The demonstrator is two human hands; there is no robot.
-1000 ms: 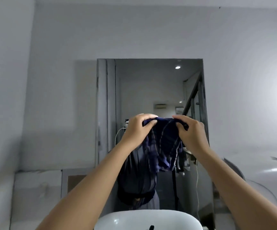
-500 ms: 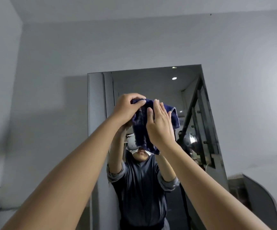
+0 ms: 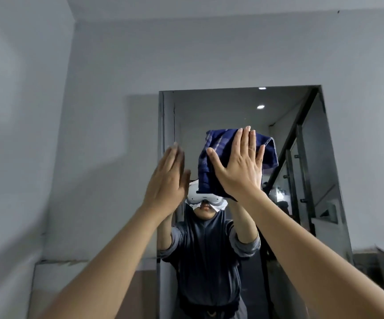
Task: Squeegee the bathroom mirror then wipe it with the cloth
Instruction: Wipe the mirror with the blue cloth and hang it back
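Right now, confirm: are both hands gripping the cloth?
No: only the right hand presses flat on the cloth; the left hand is open beside it.

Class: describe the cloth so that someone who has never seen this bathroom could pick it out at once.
Find the tall rectangular wall mirror on the grey wall. Against its upper middle, the right hand presses a folded dark navy cloth with pale plaid stripes flat. It is the only blue, patterned thing there; the left hand beside it is bare.

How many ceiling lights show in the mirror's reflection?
2. One ceiling light sits at the mirror top edge; the other glows just below it. Others may be hidden behind the cloth.
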